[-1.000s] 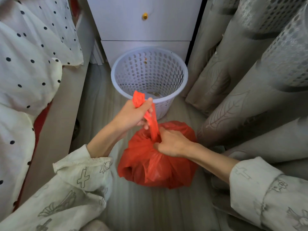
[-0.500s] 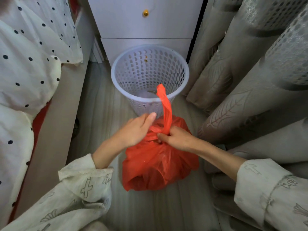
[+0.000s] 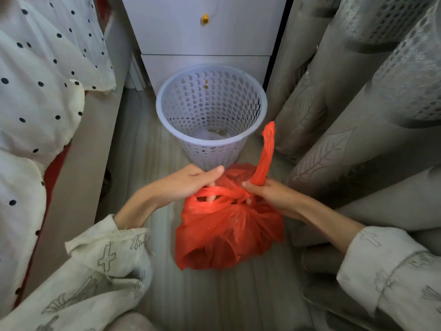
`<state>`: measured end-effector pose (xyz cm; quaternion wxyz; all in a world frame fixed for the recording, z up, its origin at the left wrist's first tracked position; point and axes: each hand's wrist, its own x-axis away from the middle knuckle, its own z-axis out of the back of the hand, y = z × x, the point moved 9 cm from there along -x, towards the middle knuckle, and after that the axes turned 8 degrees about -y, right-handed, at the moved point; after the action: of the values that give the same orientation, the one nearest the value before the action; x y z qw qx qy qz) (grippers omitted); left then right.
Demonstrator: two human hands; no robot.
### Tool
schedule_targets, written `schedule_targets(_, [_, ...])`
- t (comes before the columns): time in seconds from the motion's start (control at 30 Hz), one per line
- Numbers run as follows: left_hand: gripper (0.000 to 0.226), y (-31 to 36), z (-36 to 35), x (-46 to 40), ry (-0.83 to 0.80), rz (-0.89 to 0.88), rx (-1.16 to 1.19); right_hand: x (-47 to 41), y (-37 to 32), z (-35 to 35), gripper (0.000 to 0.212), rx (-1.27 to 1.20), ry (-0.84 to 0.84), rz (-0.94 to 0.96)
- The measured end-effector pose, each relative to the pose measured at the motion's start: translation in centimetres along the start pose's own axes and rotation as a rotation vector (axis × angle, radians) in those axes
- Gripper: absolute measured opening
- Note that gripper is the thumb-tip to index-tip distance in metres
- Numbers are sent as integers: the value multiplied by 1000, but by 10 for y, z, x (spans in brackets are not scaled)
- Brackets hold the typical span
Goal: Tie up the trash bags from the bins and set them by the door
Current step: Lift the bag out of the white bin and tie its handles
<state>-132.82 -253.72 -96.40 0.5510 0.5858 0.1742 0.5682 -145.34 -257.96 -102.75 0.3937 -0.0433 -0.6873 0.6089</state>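
Observation:
A full red trash bag (image 3: 229,230) sits on the wooden floor just in front of a pale perforated plastic bin (image 3: 211,115). My right hand (image 3: 269,193) grips one twisted red handle strip (image 3: 266,154) that sticks up and to the right. My left hand (image 3: 188,182) reaches over the bag's top, with its fingers threaded through the loop of the other handle (image 3: 214,194). The two handles cross at the bag's neck between my hands. The bin holds only a few scraps at its bottom.
A white drawer cabinet (image 3: 205,32) with a gold knob stands behind the bin. Grey patterned curtains (image 3: 358,115) crowd the right side. A bed with polka-dot bedding (image 3: 40,91) and its frame edge runs along the left, leaving a narrow floor strip.
The raised handle strip has swung from the left, over the bin, to the right. My left hand let go of it and dropped onto the bag's top into the other loop.

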Motion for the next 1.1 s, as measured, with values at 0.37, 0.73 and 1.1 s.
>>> schedule_targets(0.37, [20,-39,-31,-36,139,-127,-59,4,3,-9,24,-134,-198,-71])
schedule_targets(0.73, [9,-21,-31,-36,245,-271,-363,4,-22,-6,25,406,-19,31])
schedule_targets(1.1, [5,-48,-25,-45,218,-125,39,6,-3,8,10,178,359,-149])
